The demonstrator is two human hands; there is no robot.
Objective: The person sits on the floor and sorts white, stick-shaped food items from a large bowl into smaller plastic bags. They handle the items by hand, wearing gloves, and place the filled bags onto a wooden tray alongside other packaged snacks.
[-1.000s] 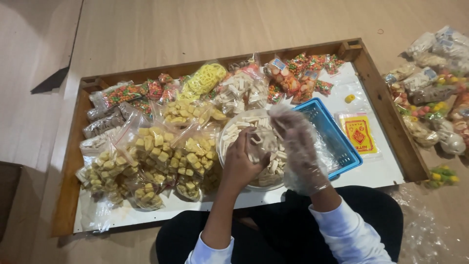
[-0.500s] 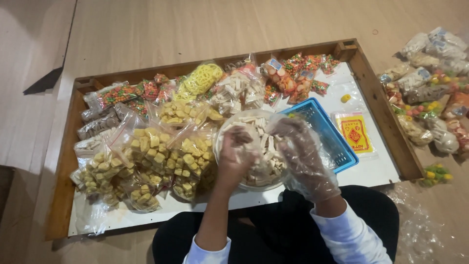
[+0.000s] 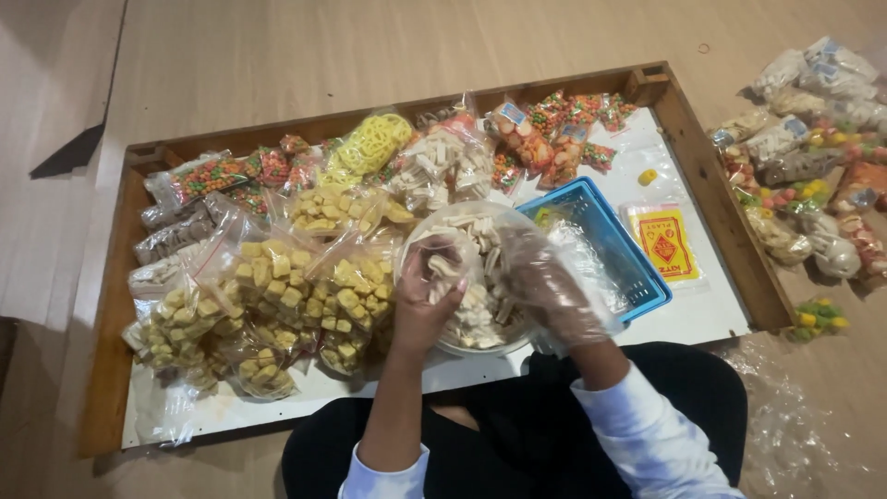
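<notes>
left hand (image 3: 427,288) bare, grip closed on a few pale snack sticks (image 3: 442,263) over the round bowl (image 3: 506,218), which sits in the wooden tray (image 3: 711,199) beside the blue basket (image 3: 617,242). right hand (image 3: 552,291), under thin clear plastic: grip unclear. judgement: take small handfuls, stay low over the bowl.

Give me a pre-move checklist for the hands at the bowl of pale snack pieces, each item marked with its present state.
1. Left hand over the round bowl of pale snack pieces, some pieces in its fingers: ok.
2. Right hand inside a clear plastic bag, at the bowl's rim: ok.
3. Bag mouth open wide enough to fill: cannot tell.
4. Blue plastic basket beside the bowl, within the wooden-framed tray: ok.
5. Sealed bags of yellow cube snacks lying apart from the bowl: not ok, they crowd its left side.
</notes>
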